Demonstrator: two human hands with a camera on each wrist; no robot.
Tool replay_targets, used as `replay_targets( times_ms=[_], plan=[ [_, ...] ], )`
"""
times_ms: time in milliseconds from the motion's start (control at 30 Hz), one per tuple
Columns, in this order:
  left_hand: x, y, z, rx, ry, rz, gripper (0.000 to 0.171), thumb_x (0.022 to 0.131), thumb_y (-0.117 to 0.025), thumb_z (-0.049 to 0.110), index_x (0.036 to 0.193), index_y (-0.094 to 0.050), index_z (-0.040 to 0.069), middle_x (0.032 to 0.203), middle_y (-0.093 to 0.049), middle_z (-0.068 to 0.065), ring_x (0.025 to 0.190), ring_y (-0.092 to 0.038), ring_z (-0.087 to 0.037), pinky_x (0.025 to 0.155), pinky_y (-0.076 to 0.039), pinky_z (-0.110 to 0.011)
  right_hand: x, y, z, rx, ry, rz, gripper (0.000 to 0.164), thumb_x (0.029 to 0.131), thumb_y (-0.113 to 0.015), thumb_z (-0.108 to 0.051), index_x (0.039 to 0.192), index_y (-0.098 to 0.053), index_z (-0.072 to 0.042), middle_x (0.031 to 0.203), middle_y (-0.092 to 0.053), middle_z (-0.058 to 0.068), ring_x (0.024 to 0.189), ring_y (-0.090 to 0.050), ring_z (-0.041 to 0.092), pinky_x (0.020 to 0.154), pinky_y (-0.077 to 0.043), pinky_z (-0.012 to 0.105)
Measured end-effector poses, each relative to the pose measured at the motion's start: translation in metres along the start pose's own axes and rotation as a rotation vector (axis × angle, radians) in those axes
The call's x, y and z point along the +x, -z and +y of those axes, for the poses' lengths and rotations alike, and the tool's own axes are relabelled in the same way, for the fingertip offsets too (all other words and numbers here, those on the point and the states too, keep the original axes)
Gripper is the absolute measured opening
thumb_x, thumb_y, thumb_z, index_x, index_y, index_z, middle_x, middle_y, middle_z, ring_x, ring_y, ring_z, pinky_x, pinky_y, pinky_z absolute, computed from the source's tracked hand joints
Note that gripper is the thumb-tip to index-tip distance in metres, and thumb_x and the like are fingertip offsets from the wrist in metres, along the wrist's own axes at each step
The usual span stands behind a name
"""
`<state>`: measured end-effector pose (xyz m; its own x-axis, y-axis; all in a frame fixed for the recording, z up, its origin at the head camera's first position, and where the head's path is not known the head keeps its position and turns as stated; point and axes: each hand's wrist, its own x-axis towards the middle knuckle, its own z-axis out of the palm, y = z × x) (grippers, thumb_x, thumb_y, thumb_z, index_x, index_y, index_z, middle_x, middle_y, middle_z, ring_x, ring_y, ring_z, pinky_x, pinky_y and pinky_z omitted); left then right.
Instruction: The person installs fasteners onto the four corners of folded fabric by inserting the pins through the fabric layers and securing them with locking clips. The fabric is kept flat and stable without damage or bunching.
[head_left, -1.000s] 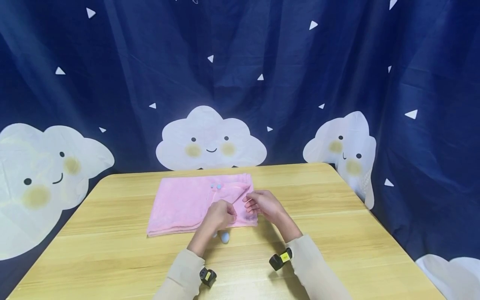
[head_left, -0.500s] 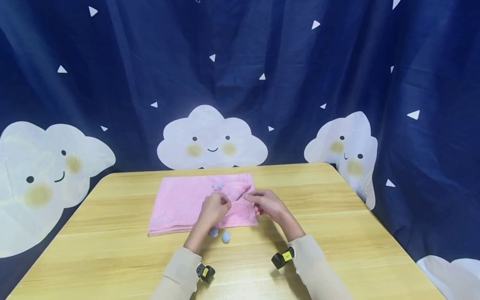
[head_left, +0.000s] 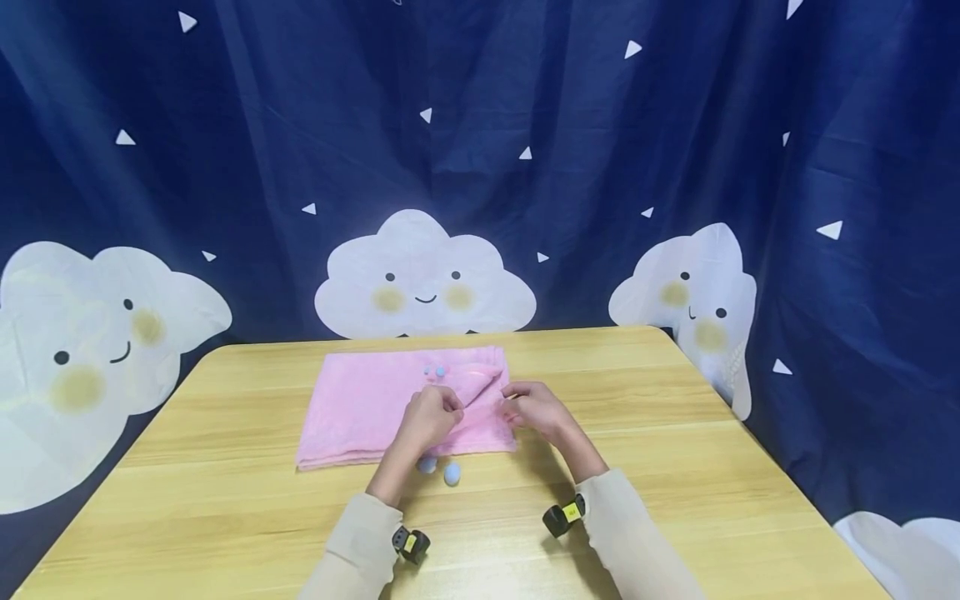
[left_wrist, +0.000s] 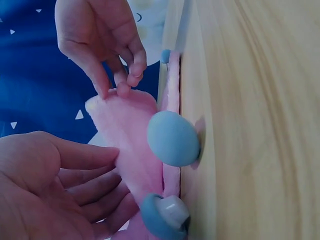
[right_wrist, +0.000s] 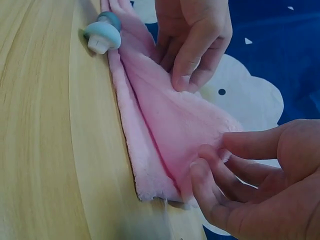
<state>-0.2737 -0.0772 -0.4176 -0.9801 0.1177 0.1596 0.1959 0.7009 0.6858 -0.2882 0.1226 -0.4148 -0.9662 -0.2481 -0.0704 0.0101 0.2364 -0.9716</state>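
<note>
A folded pink plush cloth (head_left: 360,408) lies on the table, its right part lifted into a fold. My left hand (head_left: 429,417) pinches the raised layer between thumb and fingers. At the cloth's right side, my right hand (head_left: 538,410) pinches the edge of the same layer, as the right wrist view shows at the fingertips (right_wrist: 227,150). Close to the cloth's near edge stand two pale blue mushroom-shaped pieces; one (left_wrist: 174,138) shows its rounded cap, the other (left_wrist: 162,217) a white stem. Two smaller-looking blue pieces (head_left: 440,372) are at the cloth's far part.
The wooden table (head_left: 225,533) extends around the cloth on all sides. Behind it hangs a dark blue curtain (head_left: 480,167) with white clouds and triangles. Each sleeve cuff carries a black wrist camera (head_left: 411,545).
My left hand has moved slightly up and left, uncovering more of the near blue pieces. My right hand has come onto the cloth's edge and shifted a little to the right.
</note>
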Motion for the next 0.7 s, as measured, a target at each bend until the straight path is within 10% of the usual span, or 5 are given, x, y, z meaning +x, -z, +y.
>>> replay_targets(
  times_ms=[700],
  plan=[
    [-0.004, -0.017, 0.015, -0.081, -0.132, 0.007, 0.01, 0.082, -0.076, 0.009, 0.091, -0.076, 0.006, 0.092, -0.073, -0.007, 0.089, -0.066, -0.023, 0.08, -0.054, -0.043, -0.016, -0.005, -0.018, -0.022, 0.027, -0.015, 0.023, 0.091, -0.054, 0.003, 0.109, -0.059, 0.018, 0.1, -0.059, 0.035, 0.095, -0.055, 0.052, 0.088, -0.048, 0.057]
  ],
)
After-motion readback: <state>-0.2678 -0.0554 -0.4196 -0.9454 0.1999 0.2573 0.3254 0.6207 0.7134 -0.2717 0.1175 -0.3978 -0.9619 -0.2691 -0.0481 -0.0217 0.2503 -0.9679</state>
